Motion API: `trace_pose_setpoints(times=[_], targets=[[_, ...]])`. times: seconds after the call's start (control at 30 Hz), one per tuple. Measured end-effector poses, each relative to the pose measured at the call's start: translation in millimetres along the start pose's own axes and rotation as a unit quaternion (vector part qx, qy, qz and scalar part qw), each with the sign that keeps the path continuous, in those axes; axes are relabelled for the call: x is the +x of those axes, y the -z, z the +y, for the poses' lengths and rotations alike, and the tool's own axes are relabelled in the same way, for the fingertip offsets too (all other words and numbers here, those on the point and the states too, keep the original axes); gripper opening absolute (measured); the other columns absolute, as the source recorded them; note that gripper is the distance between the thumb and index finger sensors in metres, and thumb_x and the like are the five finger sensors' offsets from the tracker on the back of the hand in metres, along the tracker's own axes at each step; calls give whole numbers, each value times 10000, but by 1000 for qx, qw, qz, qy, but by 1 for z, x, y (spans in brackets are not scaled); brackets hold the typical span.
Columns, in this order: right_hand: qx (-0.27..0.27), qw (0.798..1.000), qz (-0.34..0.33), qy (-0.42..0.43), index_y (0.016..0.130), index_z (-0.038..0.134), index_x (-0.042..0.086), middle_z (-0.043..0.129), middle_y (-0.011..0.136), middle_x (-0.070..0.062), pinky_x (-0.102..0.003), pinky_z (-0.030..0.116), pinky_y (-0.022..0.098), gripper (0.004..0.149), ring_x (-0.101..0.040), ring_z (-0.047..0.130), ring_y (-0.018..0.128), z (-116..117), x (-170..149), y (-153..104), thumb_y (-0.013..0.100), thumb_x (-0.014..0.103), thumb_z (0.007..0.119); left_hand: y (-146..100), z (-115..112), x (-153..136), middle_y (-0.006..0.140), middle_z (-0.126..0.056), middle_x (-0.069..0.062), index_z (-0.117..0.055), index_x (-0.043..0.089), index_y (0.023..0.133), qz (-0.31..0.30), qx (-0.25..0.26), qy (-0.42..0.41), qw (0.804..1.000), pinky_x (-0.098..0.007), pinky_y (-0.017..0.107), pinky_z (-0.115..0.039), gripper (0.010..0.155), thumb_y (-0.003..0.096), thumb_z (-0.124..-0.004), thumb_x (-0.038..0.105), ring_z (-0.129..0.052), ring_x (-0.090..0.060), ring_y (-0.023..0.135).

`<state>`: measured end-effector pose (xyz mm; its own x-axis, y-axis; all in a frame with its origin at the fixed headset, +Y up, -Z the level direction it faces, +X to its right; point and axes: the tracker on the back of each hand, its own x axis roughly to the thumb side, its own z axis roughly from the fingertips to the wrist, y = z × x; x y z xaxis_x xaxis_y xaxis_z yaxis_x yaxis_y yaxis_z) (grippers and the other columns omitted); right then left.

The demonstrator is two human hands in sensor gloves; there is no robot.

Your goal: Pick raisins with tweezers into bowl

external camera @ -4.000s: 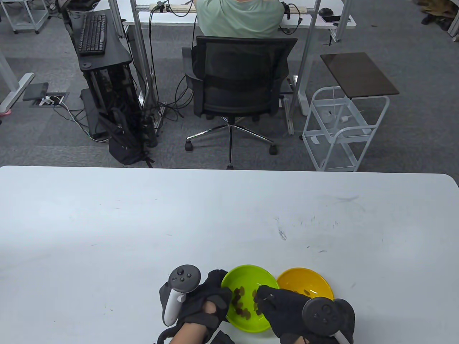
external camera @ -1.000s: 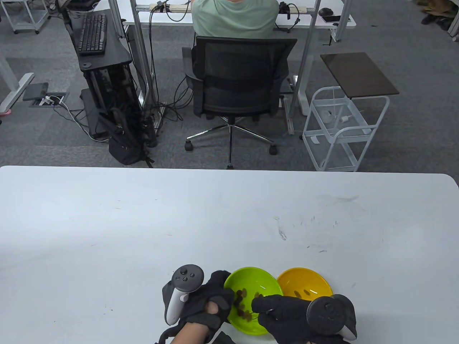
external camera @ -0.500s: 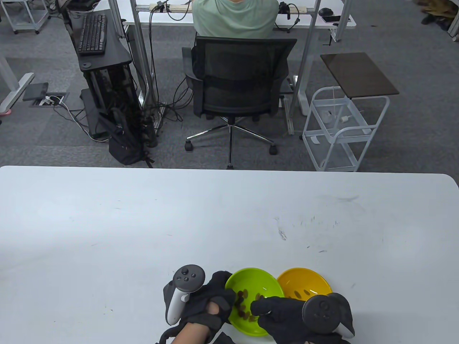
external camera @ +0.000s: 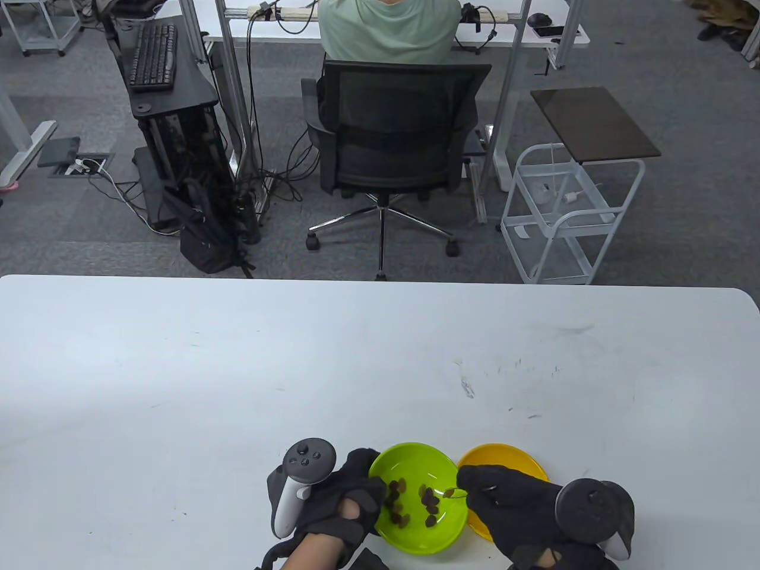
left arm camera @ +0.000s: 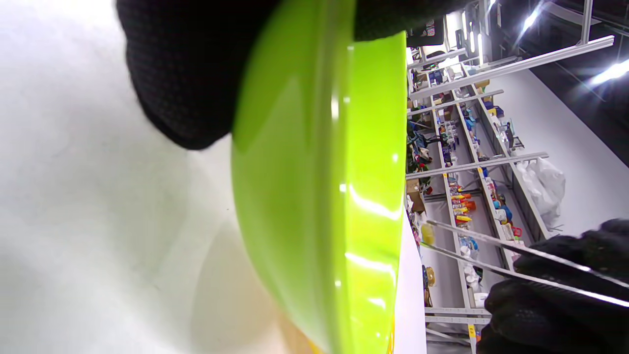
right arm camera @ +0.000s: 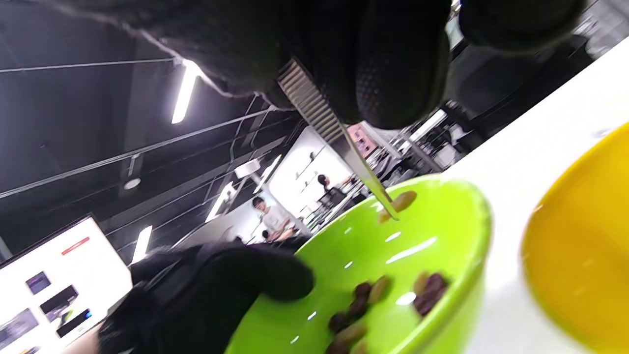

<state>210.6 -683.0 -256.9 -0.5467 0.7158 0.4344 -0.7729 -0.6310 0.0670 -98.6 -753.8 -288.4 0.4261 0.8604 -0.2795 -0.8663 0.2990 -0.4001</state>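
A green bowl (external camera: 415,469) holds several raisins (external camera: 396,506) near the table's front edge. My left hand (external camera: 356,487) grips its left rim; the fingers (left arm camera: 186,73) wrap the bowl's wall (left arm camera: 314,196) in the left wrist view. My right hand (external camera: 478,484) pinches metal tweezers (external camera: 456,491) over the bowl's right side. In the right wrist view the tweezers (right arm camera: 363,172) hold one raisin (right arm camera: 404,200) just above the green bowl's far rim (right arm camera: 442,236). A yellow bowl (external camera: 504,456) stands right beside it, partly hidden under my right hand; its inside is hidden.
The white table (external camera: 297,368) stretches wide to the left, the right and the far side of the two bowls. An office chair (external camera: 398,136) and a white wire cart (external camera: 564,214) stand on the floor beyond the far edge.
My right hand has moved right, from over the middle of the green bowl to over the yellow bowl's near side, with a raisin in the tweezers. The left hand still holds the green bowl.
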Motion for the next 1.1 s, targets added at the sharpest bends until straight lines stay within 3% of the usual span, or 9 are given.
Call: trace_pose_setpoints(times=[0.33,0.63,0.83,1.1], targets=[[35,991,110,-64,855,906,220,903,797,-105,-509,824,359,415,-326,1004,563,0,-52,0,471,374,876,0,1,0,1021,-673,-134,-478,138,1048,1,1,3,1000,-347,372,-997,624,479,-702,265,-1017,-386,740],[85,983,142,-76,860,902,217,900,800,-107,-515,821,363,416,-331,1000,568,10,-64,2,478,377,873,0,2,-1,1020,-675,-133,-479,138,1047,3,4,3,1000,-348,373,-996,624,479,-702,265,-1017,-386,739],[75,986,127,-79,869,895,205,893,804,-116,-523,813,366,426,-340,994,572,6,-54,3,480,376,879,1,3,-1,1022,-673,-134,-479,139,1047,4,4,6,1000,-350,372,-995,623,479,-702,263,-1015,-388,741],[15,999,34,-38,874,887,204,888,805,-113,-515,817,362,429,-335,995,567,-4,-11,0,481,376,875,1,1,0,1022,-672,-132,-477,140,1048,3,1,6,1000,-347,376,-995,623,480,-701,264,-1015,-386,742]])
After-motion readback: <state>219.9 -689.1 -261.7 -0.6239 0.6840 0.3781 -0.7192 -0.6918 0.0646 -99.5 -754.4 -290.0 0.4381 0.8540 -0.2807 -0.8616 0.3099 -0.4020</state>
